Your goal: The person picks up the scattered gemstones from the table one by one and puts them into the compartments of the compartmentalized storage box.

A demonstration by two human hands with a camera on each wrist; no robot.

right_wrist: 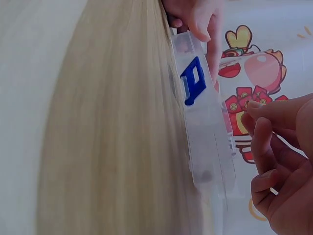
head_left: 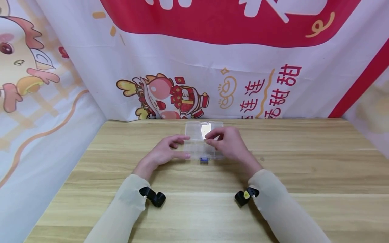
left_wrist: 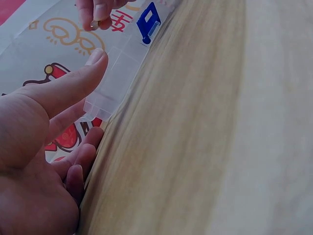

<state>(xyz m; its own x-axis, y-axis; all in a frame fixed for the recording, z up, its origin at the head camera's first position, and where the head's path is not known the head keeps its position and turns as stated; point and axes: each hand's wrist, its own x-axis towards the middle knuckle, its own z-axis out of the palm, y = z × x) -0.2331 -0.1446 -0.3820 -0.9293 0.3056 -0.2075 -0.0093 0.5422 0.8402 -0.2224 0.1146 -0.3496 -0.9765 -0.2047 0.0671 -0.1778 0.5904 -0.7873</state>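
A clear plastic compartment box [head_left: 194,148] lies on the table, its transparent lid [head_left: 192,130] raised at the back. On its front is a blue latch [head_left: 204,160], also seen in the right wrist view. My left hand [head_left: 164,150] holds the box's left end, thumb by the front edge and index finger at the back. Over the right part of the box, my right hand [head_left: 229,141] pinches a tiny shiny piece [left_wrist: 95,24] between thumb and index finger. Its kind is too small to tell.
The wooden table [head_left: 194,209] ends at a printed cloth [head_left: 182,57] hanging just behind the box. Another printed cloth [head_left: 54,84] hangs along the left side. A small dark spot [head_left: 262,158] marks the table right of the box.
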